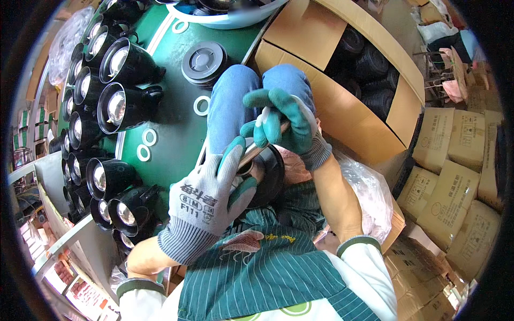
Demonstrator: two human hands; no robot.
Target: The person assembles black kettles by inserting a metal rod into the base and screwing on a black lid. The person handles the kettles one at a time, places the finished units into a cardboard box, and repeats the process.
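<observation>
Between my knees rests a black, round-edged jug-like piece (272, 174) with a shiny metal neck, largely hidden by my gloves. My left hand (217, 184), in a grey glove with green fingers, is closed around its metal neck, thumb and fingers on opposite sides. In a matching glove, my right hand (284, 120) has its fingers curled around a slim silver metal bar (256, 152). That bar slants down to the neck beside my left fingertips. Its exact kind is hidden.
Black jugs with silvery insides (116, 107) stand in rows on the green table (171, 128) at left. Black lids (204, 61) are stacked near my knee, with white rings (202, 105) around. An open carton (326, 107) of black parts stands right; closed cartons (450, 198) lie beyond.
</observation>
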